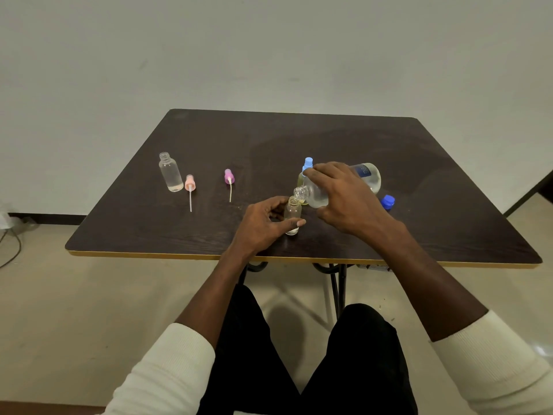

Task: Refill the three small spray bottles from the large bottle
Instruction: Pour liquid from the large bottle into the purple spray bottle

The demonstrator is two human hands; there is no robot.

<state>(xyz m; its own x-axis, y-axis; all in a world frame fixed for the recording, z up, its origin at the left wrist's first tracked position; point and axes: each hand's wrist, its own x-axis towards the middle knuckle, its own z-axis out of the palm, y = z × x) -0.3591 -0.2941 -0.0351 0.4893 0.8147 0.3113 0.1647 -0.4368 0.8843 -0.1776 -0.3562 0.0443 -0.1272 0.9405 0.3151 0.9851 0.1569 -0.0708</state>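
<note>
My right hand [344, 199] grips the large clear bottle [369, 178], tipped on its side with its open neck over the mouth of a small clear bottle [293, 212]. My left hand [263, 223] holds that small bottle upright on the dark table [449, 190]. Behind it stands a second small bottle with a light blue spray cap [307, 164], partly hidden by my right hand. A third small bottle [170, 173] stands open at the left. A pink spray head [190, 184] and a purple spray head [229, 177] lie on the table with their tubes towards me.
The large bottle's blue cap [388, 202] lies on the table right of my right hand. The table's front edge [179, 255] is just above my knees. A cable [12, 247] lies on the floor at the left.
</note>
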